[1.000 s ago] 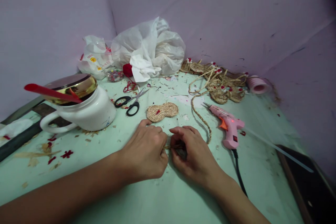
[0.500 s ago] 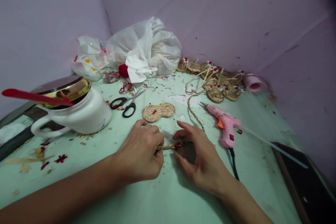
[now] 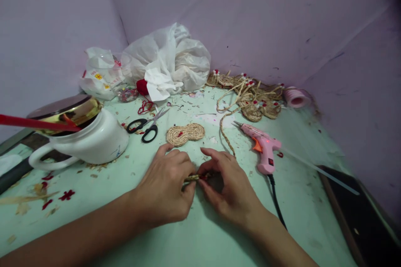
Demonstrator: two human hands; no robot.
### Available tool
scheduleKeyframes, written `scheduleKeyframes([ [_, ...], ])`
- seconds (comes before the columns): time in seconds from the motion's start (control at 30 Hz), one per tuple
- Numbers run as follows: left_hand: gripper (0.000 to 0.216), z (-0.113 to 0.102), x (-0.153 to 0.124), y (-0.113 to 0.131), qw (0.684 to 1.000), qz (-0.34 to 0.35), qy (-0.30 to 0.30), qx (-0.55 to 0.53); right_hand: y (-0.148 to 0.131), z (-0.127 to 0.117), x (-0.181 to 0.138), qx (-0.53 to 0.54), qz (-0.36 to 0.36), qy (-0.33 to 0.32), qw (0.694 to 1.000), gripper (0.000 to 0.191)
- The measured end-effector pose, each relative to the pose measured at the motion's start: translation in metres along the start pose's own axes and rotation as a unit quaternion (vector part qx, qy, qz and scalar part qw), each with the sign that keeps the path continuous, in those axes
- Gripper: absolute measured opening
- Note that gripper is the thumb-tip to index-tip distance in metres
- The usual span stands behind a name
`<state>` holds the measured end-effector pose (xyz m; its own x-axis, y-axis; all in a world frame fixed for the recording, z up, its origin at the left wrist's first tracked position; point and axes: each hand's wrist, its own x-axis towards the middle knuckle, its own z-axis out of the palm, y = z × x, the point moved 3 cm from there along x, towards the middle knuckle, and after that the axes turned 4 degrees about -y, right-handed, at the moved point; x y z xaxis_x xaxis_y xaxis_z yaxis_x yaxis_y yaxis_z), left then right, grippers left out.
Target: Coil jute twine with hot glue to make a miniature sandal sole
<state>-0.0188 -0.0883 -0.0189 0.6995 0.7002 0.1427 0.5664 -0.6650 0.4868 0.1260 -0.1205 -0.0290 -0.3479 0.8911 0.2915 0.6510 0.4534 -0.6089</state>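
Observation:
My left hand (image 3: 167,185) is closed on a woven straw piece (image 3: 191,178), held edge-on low over the table. Opposite it, my right hand (image 3: 230,187) pinches the same piece at its red part with thumb and fingertips. Most of the piece is hidden by my fingers, so its full shape cannot be made out. Just beyond my hands lies a peanut-shaped coiled straw piece (image 3: 191,132) with a small red mark. A braided straw cord (image 3: 223,133) runs from behind my right hand to the back.
Scissors (image 3: 148,125) lie left of the coiled piece, near a white mug (image 3: 103,139). On the right are a pink glue gun (image 3: 266,150) and a dark flat object (image 3: 360,217). Plastic bags (image 3: 175,56), finished straw pieces (image 3: 252,110) and a pink roll (image 3: 296,98) line the wall.
My right hand has moved left toward my left hand, and its thumb and fingers have closed on the woven piece's red part. The view has shifted slightly.

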Motion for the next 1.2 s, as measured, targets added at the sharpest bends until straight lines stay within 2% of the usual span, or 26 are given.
scheduleKeyframes([
  [0.17,0.010,0.001,-0.001,-0.003,0.999,0.022,0.038,0.006,0.002,-0.006,-0.003,0.004,0.001,-0.001,1.000,0.065],
  [0.3,0.010,-0.002,-0.002,-0.003,0.998,0.027,0.047,0.011,0.005,-0.008,-0.004,0.001,0.003,0.007,1.000,0.056],
  [0.63,0.011,0.001,-0.003,0.001,0.998,0.044,0.054,0.007,0.000,-0.002,-0.004,0.006,-0.013,0.035,0.999,0.051],
  [0.73,0.012,0.000,-0.001,0.000,0.999,0.034,0.022,-0.018,-0.001,-0.004,-0.004,0.006,-0.012,0.037,0.999,0.050],
  [0.87,0.012,-0.005,0.003,0.000,0.996,-0.007,-0.008,-0.085,-0.003,-0.006,-0.005,0.031,-0.008,0.042,0.999,0.052],
  [0.93,0.014,-0.008,0.005,-0.001,0.987,-0.063,-0.024,-0.147,-0.003,-0.009,-0.005,0.040,-0.010,0.062,0.997,0.053],
  [1.07,0.019,-0.013,0.006,-0.002,0.930,-0.198,-0.067,-0.302,0.001,-0.018,-0.006,0.024,0.008,0.152,0.988,0.045],
  [1.13,0.020,-0.017,0.006,-0.002,0.913,-0.224,-0.070,-0.335,0.003,-0.023,-0.007,0.015,0.019,0.199,0.980,0.035],
  [1.2,0.020,-0.018,0.005,-0.001,0.909,-0.230,-0.072,-0.341,0.003,-0.027,-0.007,0.014,0.019,0.228,0.973,0.028],
])
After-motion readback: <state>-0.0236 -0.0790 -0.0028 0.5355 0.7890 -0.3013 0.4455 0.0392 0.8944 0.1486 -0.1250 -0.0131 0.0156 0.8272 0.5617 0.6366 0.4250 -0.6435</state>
